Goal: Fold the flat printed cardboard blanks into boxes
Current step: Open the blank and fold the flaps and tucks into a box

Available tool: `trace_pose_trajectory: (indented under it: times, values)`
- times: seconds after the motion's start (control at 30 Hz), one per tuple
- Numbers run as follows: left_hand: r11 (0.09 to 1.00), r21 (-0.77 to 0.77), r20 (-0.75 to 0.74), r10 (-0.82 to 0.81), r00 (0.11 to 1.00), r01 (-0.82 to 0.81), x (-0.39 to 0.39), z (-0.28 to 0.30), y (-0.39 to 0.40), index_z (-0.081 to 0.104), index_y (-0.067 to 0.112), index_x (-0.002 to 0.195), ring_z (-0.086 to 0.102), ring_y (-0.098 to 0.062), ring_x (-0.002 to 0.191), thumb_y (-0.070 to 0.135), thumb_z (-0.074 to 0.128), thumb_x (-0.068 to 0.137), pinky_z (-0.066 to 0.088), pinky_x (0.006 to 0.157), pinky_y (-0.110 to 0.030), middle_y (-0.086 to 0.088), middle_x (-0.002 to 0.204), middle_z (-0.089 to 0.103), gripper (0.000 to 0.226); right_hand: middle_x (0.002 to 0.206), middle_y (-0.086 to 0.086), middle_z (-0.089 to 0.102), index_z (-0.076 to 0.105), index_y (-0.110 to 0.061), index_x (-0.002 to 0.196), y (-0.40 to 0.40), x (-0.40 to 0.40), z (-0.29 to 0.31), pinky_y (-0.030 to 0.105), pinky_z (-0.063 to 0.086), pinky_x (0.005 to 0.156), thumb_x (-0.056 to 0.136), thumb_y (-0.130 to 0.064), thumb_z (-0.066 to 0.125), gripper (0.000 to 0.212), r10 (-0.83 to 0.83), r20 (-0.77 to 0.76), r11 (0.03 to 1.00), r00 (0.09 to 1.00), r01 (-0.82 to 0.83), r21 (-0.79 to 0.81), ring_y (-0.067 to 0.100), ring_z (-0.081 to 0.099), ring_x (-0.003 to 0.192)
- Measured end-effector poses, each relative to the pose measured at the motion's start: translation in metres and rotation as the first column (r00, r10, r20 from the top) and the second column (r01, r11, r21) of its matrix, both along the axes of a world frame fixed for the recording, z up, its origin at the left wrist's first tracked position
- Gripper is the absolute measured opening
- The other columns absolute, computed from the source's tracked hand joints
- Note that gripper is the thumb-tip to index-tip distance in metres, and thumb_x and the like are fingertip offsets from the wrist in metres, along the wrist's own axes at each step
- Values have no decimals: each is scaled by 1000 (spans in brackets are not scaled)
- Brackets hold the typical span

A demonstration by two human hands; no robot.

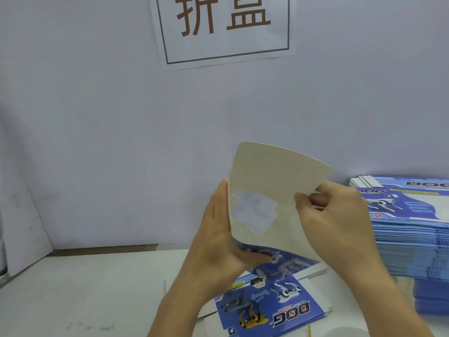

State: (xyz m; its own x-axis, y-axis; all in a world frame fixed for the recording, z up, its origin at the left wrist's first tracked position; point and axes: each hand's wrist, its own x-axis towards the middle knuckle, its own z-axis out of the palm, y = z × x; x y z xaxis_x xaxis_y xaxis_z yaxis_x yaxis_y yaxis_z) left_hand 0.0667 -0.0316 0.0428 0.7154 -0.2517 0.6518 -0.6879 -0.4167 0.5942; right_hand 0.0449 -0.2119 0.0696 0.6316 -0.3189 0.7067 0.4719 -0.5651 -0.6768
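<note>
The blank (272, 190) I am folding stands nearly upright in front of me above the table (97, 288), grey unprinted side toward me, with a window cut-out showing pale in its lower left. Its long axis runs from about six o'clock up to twelve, the top corner leaning a little toward one o'clock, and the sheet bows between my hands. My left hand (218, 237) lies flat along the nine o'clock edge, fingers straight against the card, thumb pressing the printed lower panel at six o'clock. My right hand (332, 215) is at three o'clock, fingers curled over that edge and pinching it. Both hands are on the sheet, so I judge the next crease turns on pushing the right edge inward toward the left palm. Below, at six o'clock, another printed blank (274, 305) lies flat on the table. At three o'clock, just beyond my right wrist, stands the stack of blanks (413, 239).
</note>
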Motion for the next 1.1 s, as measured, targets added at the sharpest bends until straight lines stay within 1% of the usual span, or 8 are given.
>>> trace_pose_trajectory:
  times: [0.07, 0.2, 0.33, 0.43, 0.6, 0.83, 0.97, 1.1]
  values:
    - [982, -165, -64, -98, 993, 86, -1, 8, 8, 40, 26, 140, 60, -15, 119, 1, 97, 52, 58, 84, -24, 1, 130, 59, 108, 81, -18, 76, 74, -25, 101, -4, -4, 2, 6, 47, 62, 90, -39, 70, 19, 295, -2, 938, 955, -289, 192, -6, 69, 74]
    - [930, -357, -128, -138, 982, 84, -6, 19, 22, 54, 13, 126, 74, -6, 85, 19, 90, 47, 57, 60, -15, 11, 93, 76, 87, 144, -19, 55, 37, -60, 143, -6, -7, -4, 49, 46, 106, 54, -88, 70, 99, 730, -115, 679, 673, -697, 230, 13, 56, 132]
    - [938, -337, -114, -130, 985, 85, -11, 23, 22, 58, 14, 124, 75, -9, 84, 35, 88, 47, 58, 64, -17, 11, 94, 77, 86, 120, -32, 64, 22, -53, 151, 9, -3, -14, 12, 55, 76, 57, -67, 83, 113, 677, -155, 736, 720, -665, 124, -5, 66, 108]
    - [939, -321, -116, -168, 979, 123, -16, 23, 18, 59, 16, 127, 75, -14, 91, 28, 89, 62, 60, 72, -24, 7, 101, 77, 72, 108, -37, 67, 23, -49, 148, 13, -2, -14, 7, 53, 68, 69, -58, 83, 100, 647, -93, 759, 756, -628, 175, -9, 68, 97]
    - [897, -423, -114, -193, 974, 128, -20, 15, 5, 62, 16, 120, 75, -14, 91, 35, 77, 76, 59, 69, -20, 5, 98, 77, 51, 105, -27, 71, 16, -59, 145, 16, 1, -13, 16, 57, 62, 59, -55, 82, 108, 601, 1, 744, 800, -559, 365, 1, 73, 91]
    - [866, -473, -88, -228, 970, 160, -16, 13, 5, 36, 21, 149, 72, -8, 101, 29, 78, 73, 58, 72, -19, 14, 115, 71, 88, 136, -12, 63, 24, -49, 150, 14, 0, -14, 55, 50, 103, 50, -89, 69, 117, 631, -67, 739, 773, -573, 354, 20, 63, 123]
    - [869, -458, 9, -205, 979, 186, -15, 15, 0, 32, 24, 152, 71, -11, 106, 29, 77, 77, 59, 77, -22, 8, 122, 68, 88, 144, -10, 56, 26, -52, 149, 12, 3, -17, 55, 48, 105, 66, -75, 68, 95, 586, 32, 757, 810, -561, 334, 22, 57, 131]
    - [860, -498, 2, -127, 992, 111, -15, 17, -5, 40, 31, 146, 71, -14, 105, 45, 82, 73, 61, 81, -30, 4, 121, 69, 85, 137, -9, 63, 29, -46, 151, 3, 1, -18, 31, 60, 86, 74, -52, 73, 89, 693, 70, 666, 717, -675, 317, 19, 65, 121]
